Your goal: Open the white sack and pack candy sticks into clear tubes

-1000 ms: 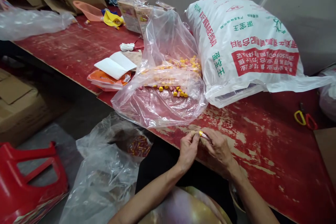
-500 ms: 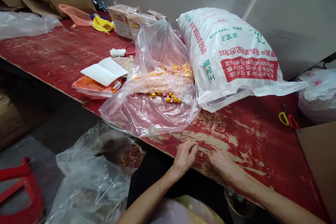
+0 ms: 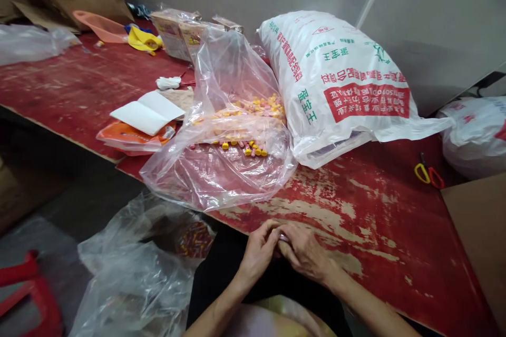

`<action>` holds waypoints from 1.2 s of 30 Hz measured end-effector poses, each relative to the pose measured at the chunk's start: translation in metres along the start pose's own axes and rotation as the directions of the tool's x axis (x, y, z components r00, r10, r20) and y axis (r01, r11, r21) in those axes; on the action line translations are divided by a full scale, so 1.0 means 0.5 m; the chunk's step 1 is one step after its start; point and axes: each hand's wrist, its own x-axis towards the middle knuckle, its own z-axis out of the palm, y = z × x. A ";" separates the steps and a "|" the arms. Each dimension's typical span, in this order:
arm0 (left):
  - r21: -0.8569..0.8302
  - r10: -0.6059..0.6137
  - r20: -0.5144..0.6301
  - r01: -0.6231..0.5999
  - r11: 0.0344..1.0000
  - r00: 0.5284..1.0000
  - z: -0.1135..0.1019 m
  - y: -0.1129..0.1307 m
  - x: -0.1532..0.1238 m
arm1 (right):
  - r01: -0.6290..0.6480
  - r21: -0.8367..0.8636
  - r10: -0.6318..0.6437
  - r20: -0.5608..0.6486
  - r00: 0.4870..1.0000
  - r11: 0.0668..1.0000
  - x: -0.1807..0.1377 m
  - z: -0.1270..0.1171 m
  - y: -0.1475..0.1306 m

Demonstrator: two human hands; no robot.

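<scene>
At the table's front edge, my left hand [image 3: 258, 249] and my right hand [image 3: 305, 253] meet fingertip to fingertip, both closed. Something small with a purplish glint shows between them, mostly hidden by the fingers, and I cannot make out its kind. Beyond the hands lies an open clear plastic bag [image 3: 221, 179] with many small pink pieces with yellow ends [image 3: 255, 148] spilling toward its mouth. Below the edge, to the left, another clear bag [image 3: 130, 258] holds a heap of similar small red and yellow pieces [image 3: 195, 239].
A full white woven sack [image 3: 308, 71] leans on the worn red table [image 3: 379, 195]. Scissors [image 3: 429, 175] lie at the right by a cardboard box [image 3: 478, 221]. On the left are a white paper [image 3: 148, 111], an orange bag [image 3: 126, 137] and printed boxes [image 3: 174, 31]. A red stool [image 3: 37, 295] stands below.
My hands were apart over the table edge, and now they have come together with fingertips touching. My right hand has moved left. The view has shifted slightly.
</scene>
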 end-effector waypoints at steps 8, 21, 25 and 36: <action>0.038 -0.072 -0.590 0.116 0.993 0.804 -0.206 -0.032 -0.098 | -0.385 -0.077 0.247 -0.650 0.719 0.920 0.116 -0.124 0.207; 0.654 0.540 -0.589 -0.037 0.755 0.602 -0.266 0.097 0.093 | -0.567 -0.427 0.268 -0.579 0.770 0.705 0.201 -0.142 0.325; 0.745 0.494 -0.587 0.188 0.640 0.641 -0.277 0.148 0.279 | -0.459 -0.349 0.151 -0.639 0.754 0.817 0.137 -0.102 0.292; 0.656 0.502 -0.593 0.017 0.754 0.630 -0.279 0.128 0.316 | -0.183 0.045 0.185 -0.415 0.891 0.982 0.049 -0.051 0.216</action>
